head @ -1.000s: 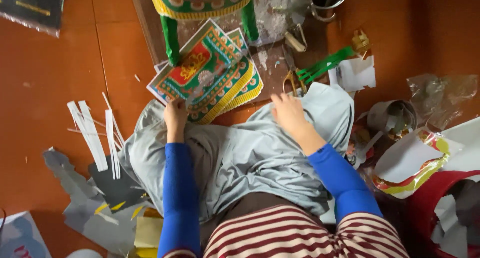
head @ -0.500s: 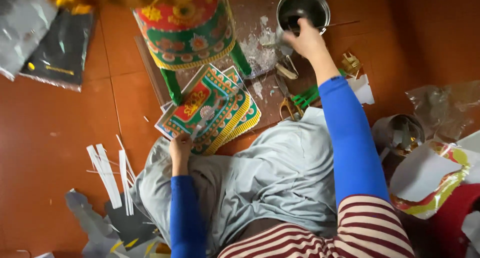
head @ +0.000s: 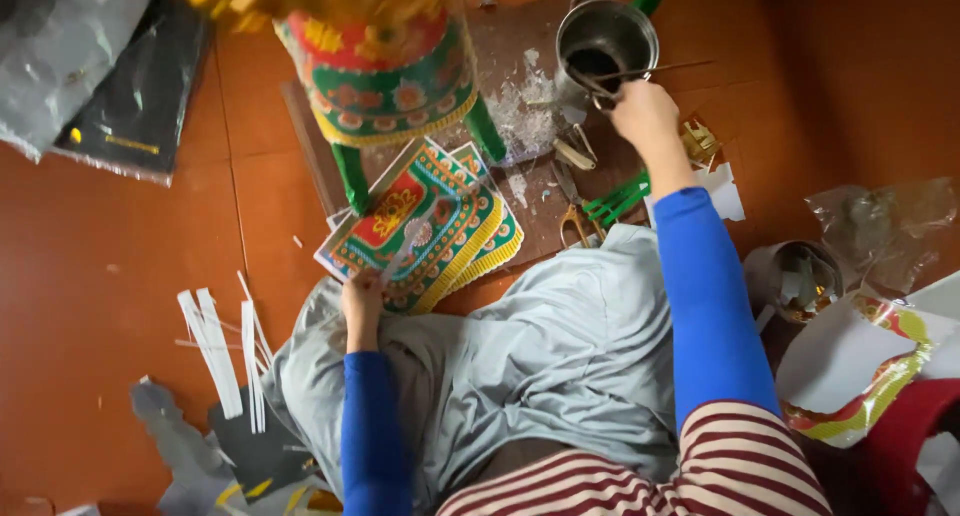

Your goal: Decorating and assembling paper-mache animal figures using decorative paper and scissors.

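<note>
My left hand (head: 362, 301) rests on the near edge of a stack of patterned red, green and yellow paper sheets (head: 425, 226) lying on the floor, and holds a thin white strip. My right hand (head: 648, 116) is stretched forward and grips a thin stick (head: 640, 73) at the rim of a metal pot (head: 605, 41) with dark liquid inside. A grey cloth (head: 530, 366) covers my lap between both blue sleeves.
A round decorated paper object on green legs (head: 385, 86) stands ahead. Scissors (head: 572, 211) and green pieces (head: 618, 198) lie on a brown board (head: 520, 126). White paper strips (head: 215, 351) lie left; a small tin (head: 800, 276) and plastic wrap (head: 880, 226) right.
My right hand left the grey cloth, reached forward to the metal pot and took hold of the stick there. The view tilted forward. My left hand stayed on the patterned sheets.
</note>
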